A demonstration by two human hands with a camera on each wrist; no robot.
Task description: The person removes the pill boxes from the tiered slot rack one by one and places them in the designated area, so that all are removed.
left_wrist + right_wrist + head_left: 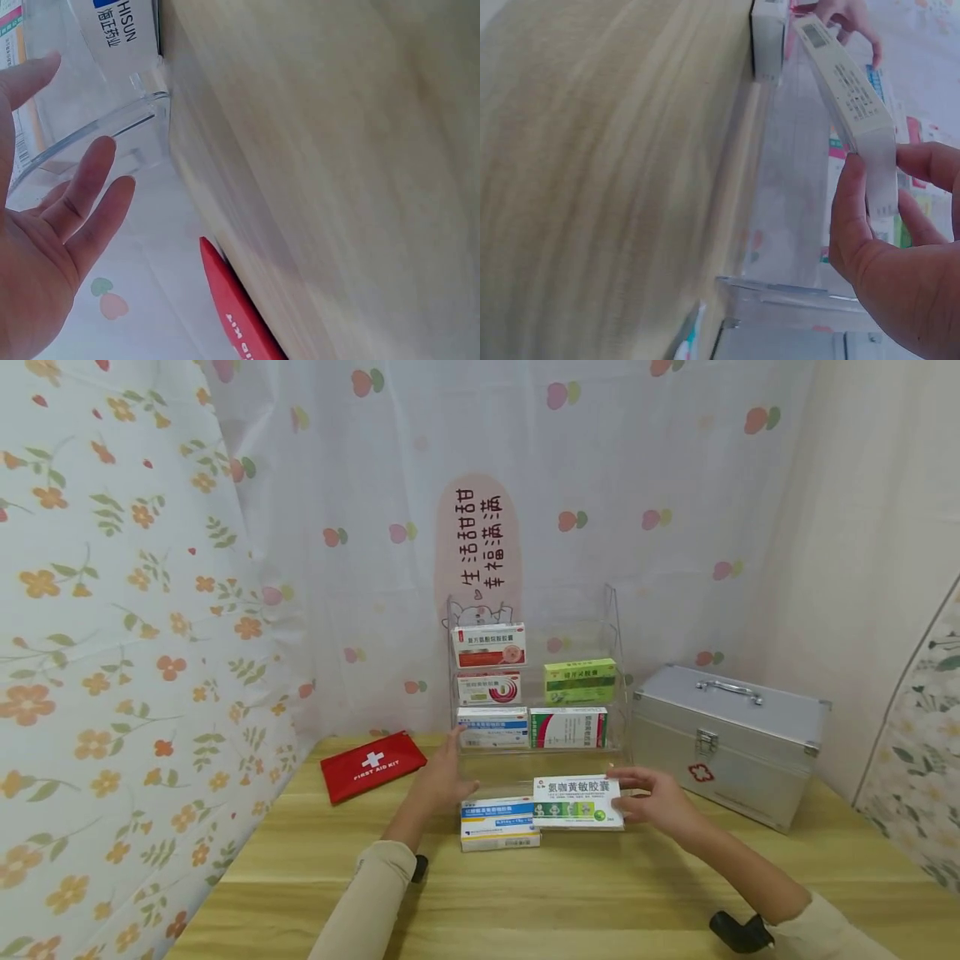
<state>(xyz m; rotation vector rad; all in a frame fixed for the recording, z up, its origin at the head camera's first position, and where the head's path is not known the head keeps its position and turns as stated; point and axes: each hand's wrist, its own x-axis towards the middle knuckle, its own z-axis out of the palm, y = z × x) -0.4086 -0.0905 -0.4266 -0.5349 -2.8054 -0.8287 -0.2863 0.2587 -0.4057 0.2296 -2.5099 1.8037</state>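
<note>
My right hand [663, 810] [907, 270] grips the right end of a white and green medicine box [577, 802] [851, 94], thumb on one side and fingers on the other. In the right wrist view this box is tilted, raised off the tabletop. My left hand [446, 777] [37, 277] is at the lower left of a clear tiered display rack [555, 647] [142, 131], fingers spread and nothing held. Its fingertips overlap a blue and white medicine box [493, 731] on a low tier in the head view. Another blue and white box [498, 827] [120, 34] stands at the rack's front.
Higher on the rack are two red and white boxes [491, 646] and a green box [579, 682]; a red, green and white box [567, 728] is lower right. A red first aid pouch [372, 767] lies left, a silver case [723, 747] stands right, on the wooden table [300, 893].
</note>
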